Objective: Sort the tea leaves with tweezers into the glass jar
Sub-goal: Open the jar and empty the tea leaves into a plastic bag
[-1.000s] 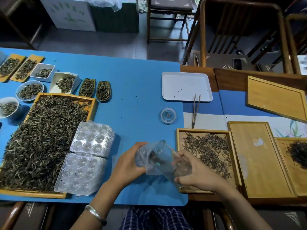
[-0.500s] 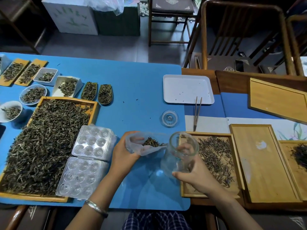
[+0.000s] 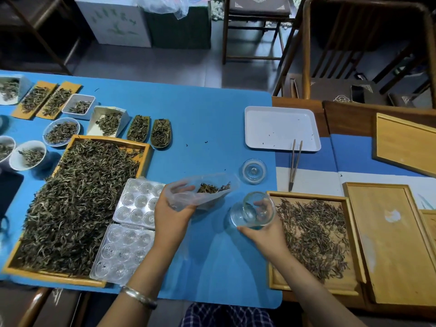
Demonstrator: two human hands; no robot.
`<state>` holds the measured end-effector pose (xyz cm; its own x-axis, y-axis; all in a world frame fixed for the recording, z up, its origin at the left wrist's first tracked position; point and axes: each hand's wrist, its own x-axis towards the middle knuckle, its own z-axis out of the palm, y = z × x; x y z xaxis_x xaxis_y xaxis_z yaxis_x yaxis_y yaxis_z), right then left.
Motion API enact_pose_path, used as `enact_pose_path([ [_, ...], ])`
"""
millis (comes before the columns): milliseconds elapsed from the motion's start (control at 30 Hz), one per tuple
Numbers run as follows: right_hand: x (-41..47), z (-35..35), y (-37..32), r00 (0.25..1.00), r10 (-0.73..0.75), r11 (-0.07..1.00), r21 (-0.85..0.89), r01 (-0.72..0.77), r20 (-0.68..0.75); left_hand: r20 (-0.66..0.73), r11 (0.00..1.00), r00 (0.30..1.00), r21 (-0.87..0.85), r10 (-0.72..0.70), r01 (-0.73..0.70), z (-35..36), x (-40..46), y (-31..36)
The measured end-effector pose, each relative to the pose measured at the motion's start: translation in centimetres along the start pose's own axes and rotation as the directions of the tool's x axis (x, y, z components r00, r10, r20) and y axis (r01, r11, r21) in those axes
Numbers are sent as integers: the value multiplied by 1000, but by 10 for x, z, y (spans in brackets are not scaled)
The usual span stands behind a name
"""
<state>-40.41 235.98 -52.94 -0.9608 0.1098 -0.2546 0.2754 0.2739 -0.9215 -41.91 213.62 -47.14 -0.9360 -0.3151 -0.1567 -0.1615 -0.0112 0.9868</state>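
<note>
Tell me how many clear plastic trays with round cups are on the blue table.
2. One clear plastic tray lies just left of the left hand; the other sits nearer the person, touching it. More could be stacked underneath.

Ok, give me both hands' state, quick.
Left hand: holding the plastic bag of tea leaves.
Right hand: holding the glass jar.

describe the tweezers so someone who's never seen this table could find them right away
Start at the white tray at the far edge, where the blue mat meets the wooden table. The tweezers lie just in front of it, tips pointing toward the person, right of the round glass lid. They are the only long, thin two-pronged tool there, and neither hand touches them.
</note>
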Motion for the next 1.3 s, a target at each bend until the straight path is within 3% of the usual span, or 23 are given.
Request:
enact_pose_path([
  [300,-1,12,13,999,-40,988,-148,43,18,-19,1000,1000,13,7,-6,2,0,-4],
  [467,-6,-2,5,992,-11,951,-305,50,128,-19,996,998,68,54,-52,0,4,0],
  [567,-16,-22,-13,999,42,981,-188,-45,-19,-12,994,995,51,94,-93,-5,7,12],
  [667,-12,-43,-50,981,-78,987,-155,51,-175,21,994,994,17,110,-110,-6,10,30],
  [733,-1,-53,-82,982,-143,982,-141,125,-121,61,991,989,-6,132,-132,-6,13,43],
  [800,13,-54,-114,981,-195,972,-130,196,20,96,990,985,-12,144,-144,-4,15,59],
  [900,25,-51,-156,925,-260,943,-133,305,277,123,985,980,-96,156,-144,-3,17,88],
  [967,24,-48,-176,888,-282,938,-91,335,362,160,975,972,-167,175,-148,-1,18,107],
  [1033,18,-45,-191,882,-345,929,-19,370,320,214,964,961,-233,177,-125,1,18,123],
  [1133,4,-49,-205,906,-413,909,106,403,94,307,959,940,-278,148,-60,7,15,140],
  [1300,-17,-71,-208,902,-422,902,58,428,-89,365,980,919,-182,147,-85,26,8,151],
])
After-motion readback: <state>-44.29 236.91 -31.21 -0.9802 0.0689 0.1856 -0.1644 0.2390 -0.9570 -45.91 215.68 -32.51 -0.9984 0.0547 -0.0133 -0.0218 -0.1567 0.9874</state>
